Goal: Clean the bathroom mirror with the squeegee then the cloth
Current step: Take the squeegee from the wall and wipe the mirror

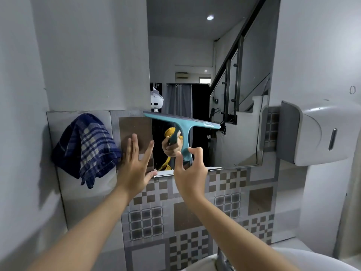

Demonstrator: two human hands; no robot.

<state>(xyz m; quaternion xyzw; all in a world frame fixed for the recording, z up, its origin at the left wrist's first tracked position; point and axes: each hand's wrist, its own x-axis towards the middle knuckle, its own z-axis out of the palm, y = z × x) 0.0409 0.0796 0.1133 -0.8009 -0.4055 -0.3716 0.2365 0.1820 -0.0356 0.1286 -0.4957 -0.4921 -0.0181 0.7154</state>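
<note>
A tall mirror [195, 55] hangs on the wall ahead and reflects a room and stairs. A teal squeegee [184, 124] lies against the mirror's lower part, its blade slanting down to the right. My right hand [190, 169] grips the lower end of the squeegee's handle with thumb and fingers. My left hand [136, 163] is flat with fingers spread, pressed on the tiled wall at the mirror's lower left corner. A blue and white checked cloth [88, 147] hangs on the wall to the left of my left hand.
A white wall dispenser [312, 133] juts out at the right, close to the mirror's edge. Patterned brown and grey tiles [185, 212] cover the wall below the mirror. A white basin rim [293, 259] shows at the bottom right.
</note>
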